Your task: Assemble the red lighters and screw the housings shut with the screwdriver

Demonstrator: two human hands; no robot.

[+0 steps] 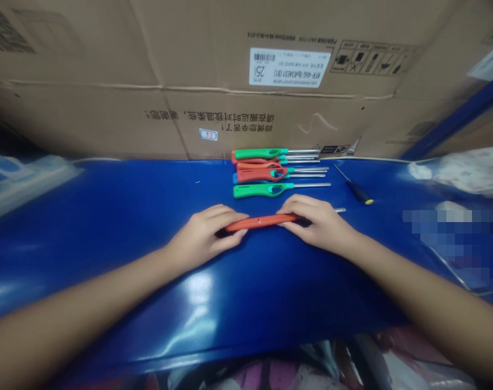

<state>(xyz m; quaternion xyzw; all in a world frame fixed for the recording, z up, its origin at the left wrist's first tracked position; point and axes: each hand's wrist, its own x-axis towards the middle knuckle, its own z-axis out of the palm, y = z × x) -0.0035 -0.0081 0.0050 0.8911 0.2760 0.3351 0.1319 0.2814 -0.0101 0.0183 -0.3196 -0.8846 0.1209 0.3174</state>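
An orange long-nosed gas lighter (259,222) is held level above the blue surface, turned edge-on. My left hand (212,232) pinches the butt of its handle between thumb and fingers. Around the front of the handle is my right hand (313,219), closed, hiding the trigger part; the metal tip pokes out to its right. Just beyond both hands lies a stack of similar lighters with silver tubes pointing right: a green lighter (254,190) nearest, an orange-red lighter (257,174) behind it, and another green lighter (254,154) on top at the back.
A screwdriver (357,188) with a black, yellow-ended handle lies right of the lighters. Behind, a large cardboard box (214,65) walls off the blue shelf (108,227). A clear plastic container (27,176) stands at left; a whitish patterned bundle (469,168) is at right.
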